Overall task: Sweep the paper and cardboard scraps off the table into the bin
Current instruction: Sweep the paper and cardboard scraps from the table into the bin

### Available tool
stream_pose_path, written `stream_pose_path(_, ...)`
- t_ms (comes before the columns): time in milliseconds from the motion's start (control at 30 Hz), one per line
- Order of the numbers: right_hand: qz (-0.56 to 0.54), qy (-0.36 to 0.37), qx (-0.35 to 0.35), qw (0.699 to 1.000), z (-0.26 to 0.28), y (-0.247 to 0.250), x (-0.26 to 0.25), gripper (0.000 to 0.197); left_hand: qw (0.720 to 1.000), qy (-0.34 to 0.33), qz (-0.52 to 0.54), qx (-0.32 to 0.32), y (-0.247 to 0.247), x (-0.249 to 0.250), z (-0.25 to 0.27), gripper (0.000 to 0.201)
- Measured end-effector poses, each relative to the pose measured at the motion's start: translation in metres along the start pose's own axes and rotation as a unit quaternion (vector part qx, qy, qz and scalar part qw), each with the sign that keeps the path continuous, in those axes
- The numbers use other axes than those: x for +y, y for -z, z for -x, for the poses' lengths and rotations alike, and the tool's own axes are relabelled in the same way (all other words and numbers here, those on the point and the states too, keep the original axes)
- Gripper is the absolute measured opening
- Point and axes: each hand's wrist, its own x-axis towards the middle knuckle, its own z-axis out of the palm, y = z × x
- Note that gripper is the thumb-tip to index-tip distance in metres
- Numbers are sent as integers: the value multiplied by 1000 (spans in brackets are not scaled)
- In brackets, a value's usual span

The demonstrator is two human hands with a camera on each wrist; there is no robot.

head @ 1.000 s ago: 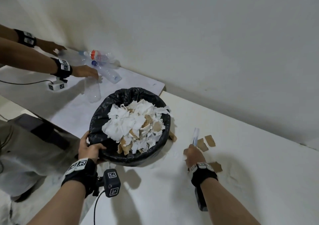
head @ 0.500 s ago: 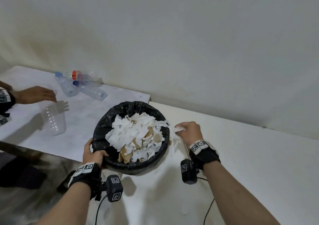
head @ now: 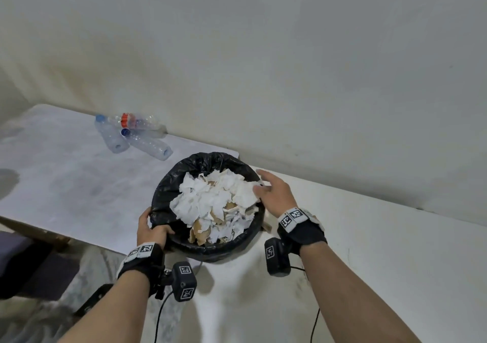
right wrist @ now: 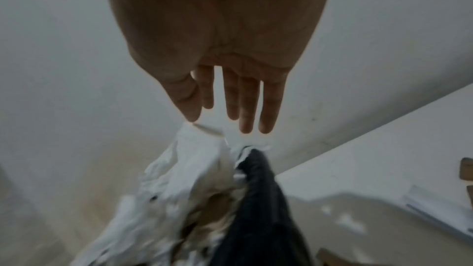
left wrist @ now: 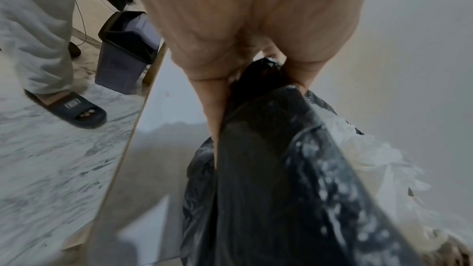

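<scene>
Fingers [head: 163, 230] of the left hand [head: 152, 229] curl over the near rim of the black-lined bin [head: 168, 184], held against the left edge of the white surface [head: 382, 250], while the right hand [head: 274, 194] hovers over its far rim with fingers straight and released, empty above the heaped paper scraps [head: 210, 203]. A dump looks just finished; cardboard scraps [right wrist: 466, 169] lie on the surface to the right, so the next move likely calls for reaching back and raking them toward the bin.
</scene>
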Motion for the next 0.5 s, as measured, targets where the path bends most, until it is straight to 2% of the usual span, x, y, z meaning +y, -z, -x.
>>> stream_pose_path(67, 3, -36, 41, 999, -17, 16, 19, 48, 1000, 5, 14, 9, -7, 6, -10, 86)
stream_pose_path(133, 63, -69, 26, 995, -32, 29, 45, 54, 1000, 5, 18, 20, -17, 9, -20, 86)
stream_pose_path(200, 144, -100, -28, 984, -43, 33, 73, 67, 999, 6, 27, 25, -25, 14, -29, 86)
stream_pose_path(267, 230, -126, -104, 959, -53, 27, 99, 84, 999, 9, 31, 29, -33, 16, -39, 86)
stream_pose_path(400, 347, -120, -218, 904, -62, -4, 133, 114, 999, 10, 33, 37, -41, 15, -57, 86)
stream_pose_path(500, 376, -104, -308, 868, -64, -27, 152, 131, 998, 10, 39, 47, -42, 15, -65, 86)
